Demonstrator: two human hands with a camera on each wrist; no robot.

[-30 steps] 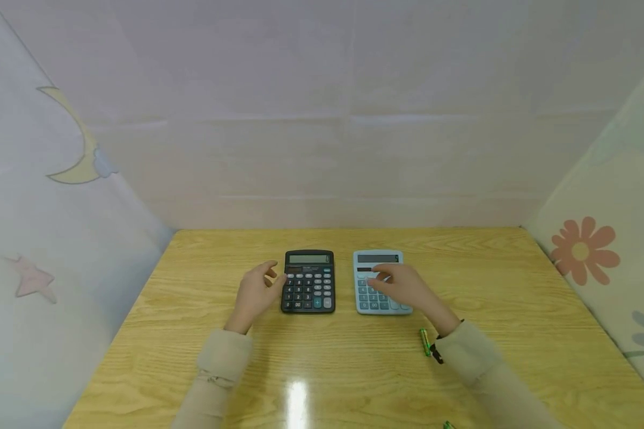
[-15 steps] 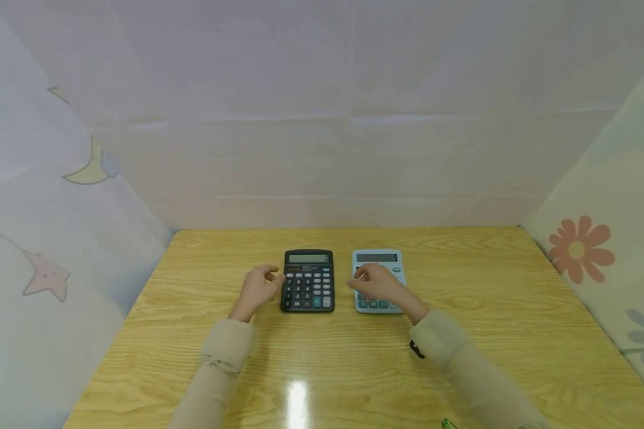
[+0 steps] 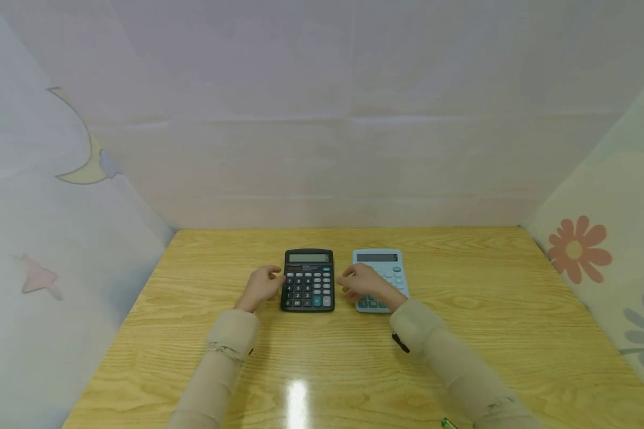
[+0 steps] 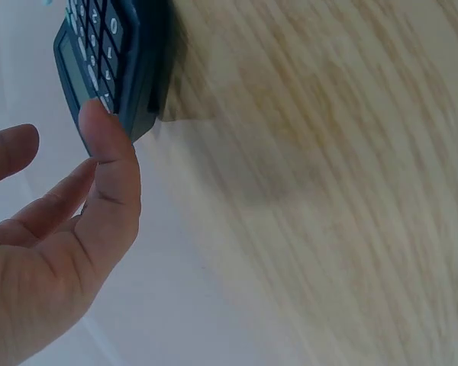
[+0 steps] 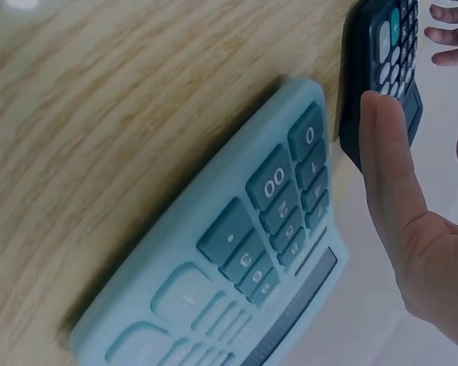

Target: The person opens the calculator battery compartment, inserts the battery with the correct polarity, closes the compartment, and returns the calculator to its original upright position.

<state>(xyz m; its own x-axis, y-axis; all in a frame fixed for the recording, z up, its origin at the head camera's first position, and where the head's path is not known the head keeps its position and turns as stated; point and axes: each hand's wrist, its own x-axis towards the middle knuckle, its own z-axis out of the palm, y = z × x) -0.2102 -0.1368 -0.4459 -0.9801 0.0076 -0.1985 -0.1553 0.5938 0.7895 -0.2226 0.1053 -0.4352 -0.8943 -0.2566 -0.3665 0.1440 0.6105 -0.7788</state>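
Observation:
A black desk calculator (image 3: 311,286) and a light blue calculator (image 3: 397,279) lie side by side on the wooden table. Beside the black one's left edge is my left hand (image 3: 261,287), its fingers loosely bent and apart. In the left wrist view, the thumb (image 4: 111,145) overlaps a corner of the black calculator (image 4: 141,84). My right hand (image 3: 366,281) hovers over the blue calculator's left side and hides part of its keys. Its fingertips point at the black calculator's right edge. In the right wrist view the fingers (image 5: 393,160) are extended and hold nothing.
A green battery (image 3: 448,423) lies at the near edge of the view, close to my right sleeve (image 3: 451,357). Printed cloth walls (image 3: 349,167) enclose the table (image 3: 220,250) at the back and sides.
My right hand has moved left across the blue calculator towards the black one. My left hand has shifted slightly. A second battery near the right wrist has gone out of sight around the sleeve.

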